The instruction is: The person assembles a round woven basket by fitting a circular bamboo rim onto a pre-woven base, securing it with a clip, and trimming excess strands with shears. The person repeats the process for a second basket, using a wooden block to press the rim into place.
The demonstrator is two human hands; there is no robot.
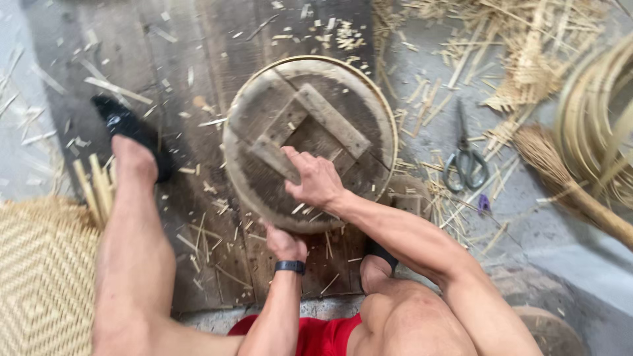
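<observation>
Round wooden form [310, 142]: right hand [316, 179] is curling fingers over its crossbar [333, 120]; left hand [285, 242] is clasping the near rim beneath.

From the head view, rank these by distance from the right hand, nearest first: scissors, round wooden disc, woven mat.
1. Round wooden disc: directly under the right hand, touching.
2. Scissors: on the floor to its right.
3. Woven mat: far left, beyond the leg.

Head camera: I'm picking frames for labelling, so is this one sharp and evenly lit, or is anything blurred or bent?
Head view: soft even daylight, no glare; round wooden form and right hand fairly sharp; left hand slightly soft; broom and bamboo hoops blurred and stretched at the right edge.
</observation>
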